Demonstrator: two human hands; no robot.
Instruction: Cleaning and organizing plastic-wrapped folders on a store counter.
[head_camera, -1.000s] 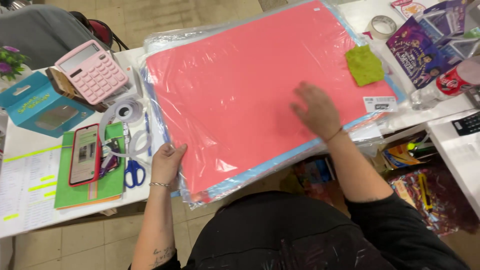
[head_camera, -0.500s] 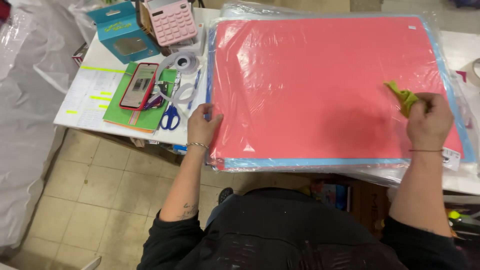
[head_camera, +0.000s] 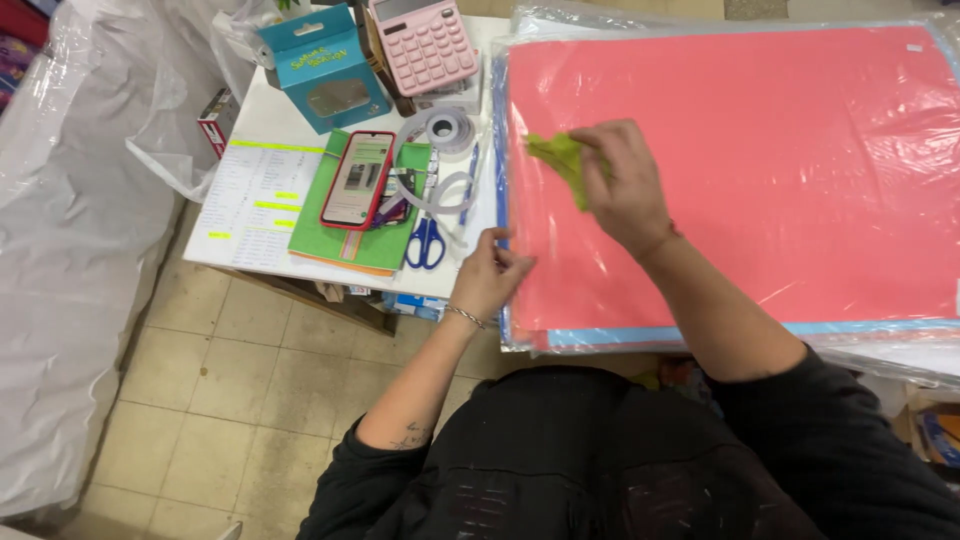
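1. My right hand (head_camera: 622, 185) lies on the big pink sheet stack (head_camera: 760, 170), fingers pinched on a small yellow-green cloth (head_camera: 562, 160). The cloth is pressed flat to the plastic wrap, near the stack's left edge.
2. My left hand (head_camera: 490, 272) grips the stack's near-left corner, fingers curled over the edge, thumb on top. A thin bracelet sits at that wrist.
3. The stack is wrapped in clear film; blue sheets show beneath the pink along the near and left edges. It overhangs the white table (head_camera: 262, 120) toward me.
4. Just left of the stack: blue-handled scissors (head_camera: 427, 243), a tape roll (head_camera: 447, 128), and a loose strip of clear tape curling between them.
5. A red-cased phone (head_camera: 358, 179) lies on a green notebook (head_camera: 345, 240), which rests on a printed list with yellow highlights (head_camera: 250, 185).
6. Farther back stand a teal box (head_camera: 322, 70) and a pink calculator (head_camera: 425, 42).
7. Clear plastic sheeting (head_camera: 70, 250) hangs at far left, above the tiled floor.
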